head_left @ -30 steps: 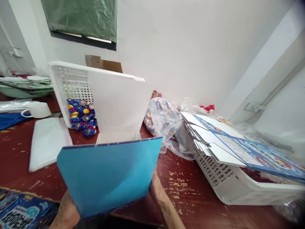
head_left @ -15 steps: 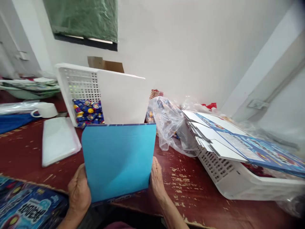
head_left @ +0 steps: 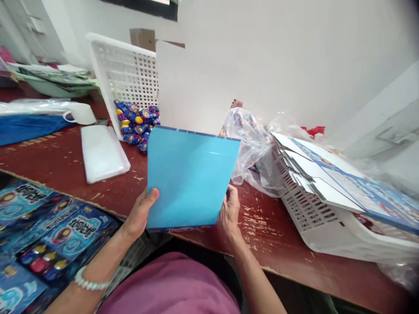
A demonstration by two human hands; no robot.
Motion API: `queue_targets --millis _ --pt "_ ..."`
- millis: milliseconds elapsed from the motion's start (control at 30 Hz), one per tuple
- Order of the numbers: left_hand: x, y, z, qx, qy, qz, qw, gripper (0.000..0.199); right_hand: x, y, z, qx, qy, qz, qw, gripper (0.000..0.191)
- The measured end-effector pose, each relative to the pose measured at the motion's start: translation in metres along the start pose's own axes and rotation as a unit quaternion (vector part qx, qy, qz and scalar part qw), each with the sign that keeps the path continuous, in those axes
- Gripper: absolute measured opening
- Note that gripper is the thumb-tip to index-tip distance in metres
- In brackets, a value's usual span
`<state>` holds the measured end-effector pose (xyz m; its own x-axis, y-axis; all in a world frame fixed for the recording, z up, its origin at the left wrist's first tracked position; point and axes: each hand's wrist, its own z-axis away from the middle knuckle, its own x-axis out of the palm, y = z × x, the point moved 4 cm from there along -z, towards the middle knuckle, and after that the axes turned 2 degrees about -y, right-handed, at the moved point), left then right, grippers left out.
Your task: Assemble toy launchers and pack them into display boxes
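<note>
A blue cardboard sheet (head_left: 191, 179) with folded edges and a white flap (head_left: 193, 87) standing up behind it is held between my hands over the table's front edge. My left hand (head_left: 140, 213) grips its left side, thumb on the blue face and fingers behind. At the right edge, my right hand (head_left: 230, 209) is closed on the card with curled fingers, partly hidden behind it. Behind and left of the card, a tipped white basket (head_left: 106, 83) holds several small blue and yellow wrapped toys (head_left: 134, 120).
Printed card sheets (head_left: 330, 174) lie stacked across a white basket (head_left: 314, 231) on the right. Clear plastic bags (head_left: 252, 148) sit behind. A pack of clear sleeves (head_left: 103, 152) and a white mug (head_left: 81, 114) stand left. Finished-looking printed packs (head_left: 65, 231) are piled at lower left.
My view has tilted down. The card has turned slightly, its right side now lower, and my left thumb has come onto its blue face. Both hands still hold it.
</note>
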<state>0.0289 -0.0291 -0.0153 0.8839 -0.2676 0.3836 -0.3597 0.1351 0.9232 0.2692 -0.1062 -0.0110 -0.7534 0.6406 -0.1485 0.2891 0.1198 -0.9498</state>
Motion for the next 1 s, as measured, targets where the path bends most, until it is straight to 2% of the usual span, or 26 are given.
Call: queue_targets --millis 100,233,300,433,533,600,700,800,900,1000 --pt "0.003 0.006 -0.004 0.006 0.021 -0.054 0.998 0.062 -0.002 0.002 -0.003 -0.008 -0.002 0.067 0.998 0.026" --pt "0.002 0.014 -0.007 0.065 0.079 -0.175 0.979 0.06 -0.005 -0.005 -0.005 0.003 -0.05 0.111 0.993 0.024" --pt "0.002 0.014 -0.007 0.083 0.099 -0.192 0.973 0.059 -0.009 -0.009 -0.001 0.018 -0.079 0.114 0.99 0.027" --pt "-0.002 0.007 -0.003 0.062 0.101 -0.07 0.99 0.058 -0.014 -0.014 0.015 0.058 -0.172 0.035 0.983 0.028" --pt "-0.006 0.01 0.001 0.049 0.117 0.039 0.991 0.059 -0.015 -0.025 0.03 0.038 -0.215 -0.028 0.976 0.024" --pt "-0.01 0.017 0.005 0.066 0.146 0.085 0.983 0.055 -0.016 -0.038 0.038 0.01 -0.217 -0.029 0.976 0.023" --pt "-0.015 0.028 0.011 0.097 0.182 0.133 0.969 0.043 -0.019 -0.063 0.047 -0.043 -0.205 0.025 0.978 0.026" --pt "-0.016 0.032 0.013 0.107 0.185 0.155 0.964 0.037 -0.019 -0.083 0.048 -0.09 -0.203 0.049 0.974 0.028" --pt "-0.011 0.033 0.012 0.14 0.153 0.154 0.966 0.039 -0.012 -0.079 0.043 -0.082 -0.229 0.009 0.97 0.029" --pt "-0.005 0.031 0.012 0.129 0.156 0.147 0.968 0.039 -0.002 -0.049 0.034 -0.025 -0.215 -0.055 0.975 0.03"
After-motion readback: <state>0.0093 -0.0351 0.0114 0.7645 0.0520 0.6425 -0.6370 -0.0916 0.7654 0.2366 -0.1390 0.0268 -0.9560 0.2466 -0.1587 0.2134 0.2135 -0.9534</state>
